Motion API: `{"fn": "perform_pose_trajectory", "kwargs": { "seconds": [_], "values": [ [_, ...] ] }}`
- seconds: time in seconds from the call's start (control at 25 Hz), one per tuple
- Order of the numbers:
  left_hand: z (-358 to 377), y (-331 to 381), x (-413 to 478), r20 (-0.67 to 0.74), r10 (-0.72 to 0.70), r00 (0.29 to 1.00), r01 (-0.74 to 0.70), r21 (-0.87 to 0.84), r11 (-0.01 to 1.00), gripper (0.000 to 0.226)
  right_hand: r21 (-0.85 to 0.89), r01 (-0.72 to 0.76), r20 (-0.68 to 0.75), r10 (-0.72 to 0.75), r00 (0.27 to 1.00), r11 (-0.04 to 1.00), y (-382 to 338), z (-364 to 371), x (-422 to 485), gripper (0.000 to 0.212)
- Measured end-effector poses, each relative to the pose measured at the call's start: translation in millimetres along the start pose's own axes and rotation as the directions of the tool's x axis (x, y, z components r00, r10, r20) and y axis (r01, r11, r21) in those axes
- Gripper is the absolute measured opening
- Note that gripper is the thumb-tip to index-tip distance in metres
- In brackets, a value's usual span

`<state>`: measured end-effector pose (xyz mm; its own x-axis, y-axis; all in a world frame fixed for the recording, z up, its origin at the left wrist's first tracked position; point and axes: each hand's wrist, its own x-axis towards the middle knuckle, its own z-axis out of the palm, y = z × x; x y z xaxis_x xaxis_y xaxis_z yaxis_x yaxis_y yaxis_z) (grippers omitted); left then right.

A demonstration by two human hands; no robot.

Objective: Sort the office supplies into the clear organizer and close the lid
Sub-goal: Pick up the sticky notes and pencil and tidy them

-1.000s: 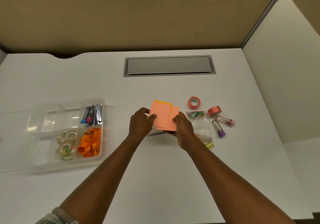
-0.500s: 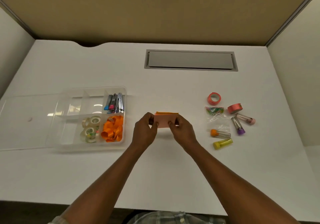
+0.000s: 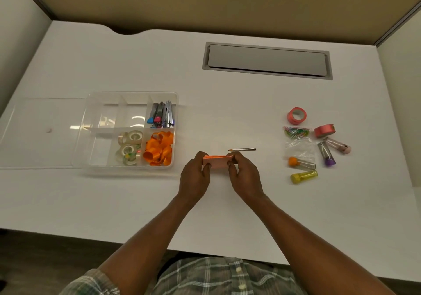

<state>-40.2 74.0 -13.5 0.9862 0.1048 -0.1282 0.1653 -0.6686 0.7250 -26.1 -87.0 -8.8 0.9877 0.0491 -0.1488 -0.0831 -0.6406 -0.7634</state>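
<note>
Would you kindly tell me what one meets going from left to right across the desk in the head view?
Clear lid, clear organizer, left hand, pink notes, right hand, paper clips, pink-capped tube.

I log that the paper notes (image 3: 216, 162), fanned flat toward the camera a second ago, are now squared into one stack, pinched edge-up between the left hand (image 3: 194, 177) and right hand (image 3: 245, 177). A pencil (image 3: 242, 149), hidden before, now lies uncovered just beyond the stack. The view has dipped, and a plaid shirt (image 3: 216, 276) now shows.
</note>
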Motion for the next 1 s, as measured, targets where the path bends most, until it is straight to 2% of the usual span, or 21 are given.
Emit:
{"fn": "perform_pose_trajectory", "kwargs": {
  "seconds": [0.08, 0.16, 0.24, 0.28, 0.32, 0.36, 0.4, 0.44, 0.48, 0.52, 0.6, 0.68, 0.76, 0.84, 0.88, 0.92, 1.0],
  "values": [
    [0, 0, 2, 0.021, -0.027, 0.999, 0.027, -0.003, 1.0, 0.02, -0.041, -0.015, 0.039, 0.016, 0.999, 0.999, 1, 4, 1, 0.02],
    [-3, 2, 2, 0.038, -0.04, 0.999, 0.041, -0.022, 0.999, 0.021, -0.044, -0.028, 0.019, 0.029, 0.999, 0.999, -1, 4, 2, 0.021],
    [-10, 6, 3, 0.0, -0.011, 1.0, 0.011, -0.057, 0.998, 0.019, 0.01, -0.027, -0.024, 0.027, 0.999, 1.0, -7, 2, 6, 0.022],
    [-16, 9, 4, -0.04, 0.026, 0.999, -0.029, -0.077, 0.997, 0.015, 0.064, -0.061, -0.026, 0.063, 0.998, 0.996, -11, 1, 10, 0.024],
    [-23, 12, 5, -0.084, 0.083, 0.993, -0.091, -0.095, 0.991, 0.012, 0.156, -0.158, -0.009, 0.162, 0.987, 0.975, -16, -2, 15, 0.027],
    [-30, 14, 6, -0.129, 0.158, 0.979, -0.171, -0.097, 0.98, 0.012, 0.336, -0.321, 0.048, 0.324, 0.945, 0.885, -23, -5, 22, 0.029],
    [-38, 15, 8, -0.169, 0.236, 0.957, -0.252, -0.075, 0.965, 0.015, 0.543, -0.486, 0.171, 0.477, 0.862, 0.685, -32, -9, 30, 0.027],
    [-45, 16, 10, -0.196, 0.307, 0.931, -0.319, -0.032, 0.947, 0.017, 0.668, -0.598, 0.329, 0.545, 0.771, 0.443, -39, -15, 38, 0.025],
    [-53, 15, 13, -0.209, 0.364, 0.908, -0.369, 0.02, 0.929, 0.018, 0.694, -0.656, 0.444, 0.541, 0.715, 0.298, -47, -20, 43, 0.029],
    [-60, 13, 15, -0.207, 0.405, 0.89, -0.4, 0.068, 0.914, 0.018, 0.676, -0.687, 0.509, 0.504, 0.697, 0.267, -56, -24, 47, 0.032],
    [-73, 6, 19, -0.191, 0.428, 0.883, -0.412, 0.118, 0.904, 0.026, 0.636, -0.666, 0.514, 0.431, 0.742, 0.389, -71, -23, 54, 0.027],
    [-83, 0, 20, -0.214, 0.331, 0.919, -0.332, 0.032, 0.943, 0.043, 0.623, -0.592, 0.457, 0.376, 0.806, 0.512, -84, -16, 59, 0.032],
    [-91, -3, 21, -0.217, 0.042, 0.975, -0.106, -0.296, 0.949, 0.049, 0.616, -0.515, 0.371, 0.357, 0.857, 0.596, -94, -8, 61, 0.035],
    [-99, -4, 26, -0.038, -0.234, 0.971, 0.172, -0.567, 0.806, 0.042, 0.574, -0.431, 0.276, 0.331, 0.902, 0.696, -103, 4, 60, 0.037],
    [-101, -4, 28, 0.042, -0.282, 0.958, 0.254, -0.574, 0.778, 0.043, 0.546, -0.382, 0.227, 0.307, 0.924, 0.746, -108, 10, 59, 0.037],
    [-103, -4, 29, 0.086, -0.282, 0.956, 0.283, -0.534, 0.797, 0.045, 0.523, -0.333, 0.181, 0.28, 0.943, 0.785, -113, 17, 57, 0.037],
    [-107, -2, 30, 0.086, -0.241, 0.967, 0.255, -0.425, 0.869, 0.047, 0.481, -0.275, 0.108, 0.255, 0.961, 0.833, -123, 33, 55, 0.038]
  ]
}}
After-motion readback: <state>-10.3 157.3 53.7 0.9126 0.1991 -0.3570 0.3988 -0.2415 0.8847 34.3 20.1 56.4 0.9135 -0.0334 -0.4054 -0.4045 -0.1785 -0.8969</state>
